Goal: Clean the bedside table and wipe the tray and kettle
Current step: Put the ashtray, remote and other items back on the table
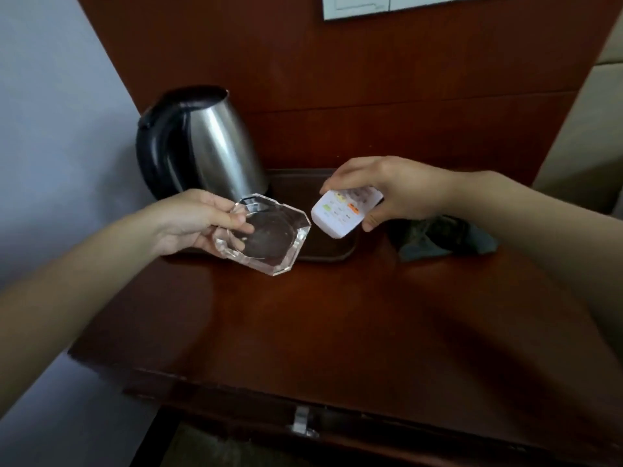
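Observation:
My left hand (194, 220) pinches the rim of a clear glass ashtray (269, 235), holding it tilted just above the front left of the dark tray (323, 252). A white remote control (344, 210) with coloured buttons is gripped by my right hand (387, 190) over the tray's right part. The steel kettle (209, 143) with a black handle stands upright at the tray's back left. A dark grey cloth (441, 237) lies crumpled on the brown bedside table (320, 325), right of the tray and partly behind my right wrist.
A brown wooden panel (337, 79) rises behind the table, with a white switch plate (404, 5) at the top. A pale wall (50, 129) borders the left side. A metal drawer handle (301, 423) shows below the front edge.

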Demonstrator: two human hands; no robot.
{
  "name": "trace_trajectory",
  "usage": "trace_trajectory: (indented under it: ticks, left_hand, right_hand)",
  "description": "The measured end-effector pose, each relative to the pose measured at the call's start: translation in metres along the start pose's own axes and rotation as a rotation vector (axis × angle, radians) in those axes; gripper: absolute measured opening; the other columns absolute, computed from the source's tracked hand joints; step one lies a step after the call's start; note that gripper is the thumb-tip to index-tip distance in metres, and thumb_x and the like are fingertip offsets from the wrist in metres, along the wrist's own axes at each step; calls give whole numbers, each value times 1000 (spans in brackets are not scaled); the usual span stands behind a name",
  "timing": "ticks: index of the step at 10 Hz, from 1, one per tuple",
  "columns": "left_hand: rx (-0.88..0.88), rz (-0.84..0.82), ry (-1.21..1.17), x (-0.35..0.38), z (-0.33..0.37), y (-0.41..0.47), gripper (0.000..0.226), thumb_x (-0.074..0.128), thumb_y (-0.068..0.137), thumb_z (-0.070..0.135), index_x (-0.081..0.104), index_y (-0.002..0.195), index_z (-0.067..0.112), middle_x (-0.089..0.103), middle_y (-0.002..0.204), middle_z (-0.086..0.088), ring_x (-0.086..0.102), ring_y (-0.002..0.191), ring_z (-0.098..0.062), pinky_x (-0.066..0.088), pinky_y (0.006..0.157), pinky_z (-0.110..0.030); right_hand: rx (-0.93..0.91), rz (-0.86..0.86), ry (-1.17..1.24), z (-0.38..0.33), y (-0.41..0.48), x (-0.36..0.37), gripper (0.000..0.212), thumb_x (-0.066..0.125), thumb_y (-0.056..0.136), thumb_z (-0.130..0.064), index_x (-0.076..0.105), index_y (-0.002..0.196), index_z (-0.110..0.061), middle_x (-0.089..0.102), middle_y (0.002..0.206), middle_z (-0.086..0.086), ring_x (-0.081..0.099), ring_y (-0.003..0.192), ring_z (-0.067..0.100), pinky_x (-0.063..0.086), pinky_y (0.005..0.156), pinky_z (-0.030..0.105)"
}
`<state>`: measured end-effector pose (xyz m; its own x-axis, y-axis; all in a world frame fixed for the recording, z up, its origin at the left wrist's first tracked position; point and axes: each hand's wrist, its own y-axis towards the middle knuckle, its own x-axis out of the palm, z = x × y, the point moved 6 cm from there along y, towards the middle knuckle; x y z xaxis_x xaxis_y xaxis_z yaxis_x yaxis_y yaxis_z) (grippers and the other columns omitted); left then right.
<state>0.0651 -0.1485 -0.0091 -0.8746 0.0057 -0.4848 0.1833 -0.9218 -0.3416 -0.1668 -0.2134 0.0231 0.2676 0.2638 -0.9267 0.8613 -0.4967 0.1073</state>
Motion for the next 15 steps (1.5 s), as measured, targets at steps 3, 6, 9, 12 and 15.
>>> trace_trajectory:
  ticks: [3, 6, 9, 12, 15]
  left_hand:
    - [-28, -211, 58, -11, -21, -5, 62, 82, 51, 33, 68, 106, 8, 75, 91, -7, 70, 62, -15, 52, 43, -23]
    - [9, -272, -112, -7, -49, 24, 71, 91, 46, 36, 70, 108, 9, 67, 116, -19, 71, 79, -17, 54, 58, -24]
    - [-88, -233, -251, -13, -72, 45, 50, 80, 76, 31, 64, 121, 17, 64, 124, -14, 60, 115, -35, 46, 97, -56]
    - [90, -89, -372, 18, 7, 37, 24, 61, 91, 18, 62, 109, 1, 72, 97, -11, 72, 72, -14, 57, 56, -26]
    - [114, -100, -350, 72, 66, 44, 10, 60, 90, 8, 62, 97, 0, 68, 83, -11, 69, 54, -14, 55, 48, -25]
  right_hand:
    - [-136, -197, -200, 6, 89, 44, 75, 72, 72, 2, 45, 135, -29, 38, 146, -2, 21, 141, 19, 18, 114, 35]
    - [116, -28, 218, 14, 68, 52, 72, 66, 84, -28, 26, 145, -26, 25, 148, -7, 19, 136, 3, 10, 102, 4]
    - [340, -5, 94, 5, 84, 77, 71, 53, 88, -46, 26, 146, -16, 18, 153, 15, 17, 141, 30, 16, 114, 35]
    - [530, 275, 959, 18, 31, 15, 45, 40, 93, -52, 49, 124, -20, 62, 108, 4, 63, 92, 19, 52, 80, 35]
    - [539, 21, 65, 25, 17, 5, 117, 75, 61, -57, 6, 149, -20, 16, 153, 3, 11, 141, 27, 26, 109, 48]
